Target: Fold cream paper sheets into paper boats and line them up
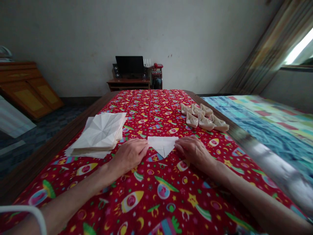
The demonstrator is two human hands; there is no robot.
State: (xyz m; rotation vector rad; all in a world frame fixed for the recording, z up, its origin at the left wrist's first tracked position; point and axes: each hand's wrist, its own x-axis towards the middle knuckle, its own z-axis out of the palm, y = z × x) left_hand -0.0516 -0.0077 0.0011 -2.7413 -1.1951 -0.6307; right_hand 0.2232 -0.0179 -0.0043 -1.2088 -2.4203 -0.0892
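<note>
A white sheet of paper [163, 145], folded into a triangle with its point towards me, lies on the red patterned cloth. My left hand [131, 151] pinches its left corner, fingers pressed together. At the opposite corner my right hand [193, 149] grips the paper in the same way, thumb beneath the bent fingers. Left of my left hand is a stack of creased paper squares [99, 132]. Several folded paper shapes [205, 120], cream and boat-like, are grouped beyond my right hand.
The cloth [151, 195] covers a wooden-edged table [97, 101]. A bed with a patchwork cover [256, 120] stands along the right. Against the far wall are a monitor [129, 66] and a red telephone [157, 66]. A white cable [29, 209] crosses the lower left corner.
</note>
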